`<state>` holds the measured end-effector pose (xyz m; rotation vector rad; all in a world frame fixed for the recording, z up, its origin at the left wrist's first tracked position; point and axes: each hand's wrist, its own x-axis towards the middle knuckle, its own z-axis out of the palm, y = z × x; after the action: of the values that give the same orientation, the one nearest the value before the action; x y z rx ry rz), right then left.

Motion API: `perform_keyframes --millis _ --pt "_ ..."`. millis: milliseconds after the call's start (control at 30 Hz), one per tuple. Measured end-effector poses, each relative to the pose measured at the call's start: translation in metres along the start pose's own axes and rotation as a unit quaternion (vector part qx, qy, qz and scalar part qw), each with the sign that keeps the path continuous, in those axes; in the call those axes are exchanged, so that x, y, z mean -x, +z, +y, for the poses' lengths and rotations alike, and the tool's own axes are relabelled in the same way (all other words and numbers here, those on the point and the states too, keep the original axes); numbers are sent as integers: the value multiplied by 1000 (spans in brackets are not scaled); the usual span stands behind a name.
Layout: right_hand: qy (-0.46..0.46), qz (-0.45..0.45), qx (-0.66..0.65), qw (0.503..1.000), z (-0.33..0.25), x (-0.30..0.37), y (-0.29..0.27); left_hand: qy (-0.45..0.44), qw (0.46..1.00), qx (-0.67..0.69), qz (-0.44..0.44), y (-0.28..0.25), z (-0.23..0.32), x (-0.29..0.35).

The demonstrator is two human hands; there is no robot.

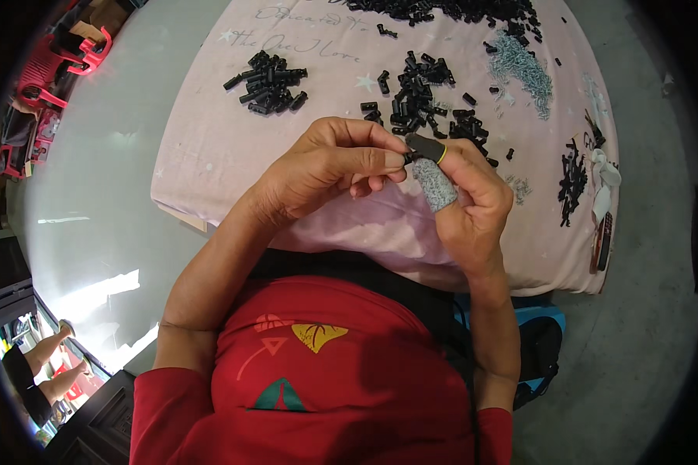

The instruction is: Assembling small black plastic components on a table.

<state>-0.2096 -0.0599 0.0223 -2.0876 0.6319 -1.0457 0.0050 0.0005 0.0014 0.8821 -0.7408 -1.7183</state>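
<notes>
My left hand (318,167) and my right hand (477,198) meet above the near edge of the cloth-covered table. Between their fingertips is a small black part (409,157), mostly hidden by the fingers. The left thumb and index finger pinch it from one side, while the right thumb and index finger close on it from the other. On the right hand, a dark sleeve covers the index finger and a grey knit one covers the thumb. Just beyond the hands lies a loose pile of short black cylindrical parts (415,101).
A smaller pile of black cylinders (267,84) sits to the left, and a large black heap (457,8) at the far edge. Silvery screws (523,70) spread at the far right. Thin black pieces (572,186) and a white cloth (603,186) lie along the right edge.
</notes>
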Motion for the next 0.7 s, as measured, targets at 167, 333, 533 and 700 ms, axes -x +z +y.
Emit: perform_keyframes --millis 167,333,533,700 --pt "-63 18 32 997 4 4 2 -26 1000 11 -6 -1 4 0" --pt "-54 18 41 998 3 6 -2 -39 999 -2 -10 4 3 1" --pt "-46 13 94 994 -6 12 -9 -69 996 52 -22 9 -7 4" --pt "-81 13 130 988 -12 10 -8 -73 995 68 -22 17 -9 3"
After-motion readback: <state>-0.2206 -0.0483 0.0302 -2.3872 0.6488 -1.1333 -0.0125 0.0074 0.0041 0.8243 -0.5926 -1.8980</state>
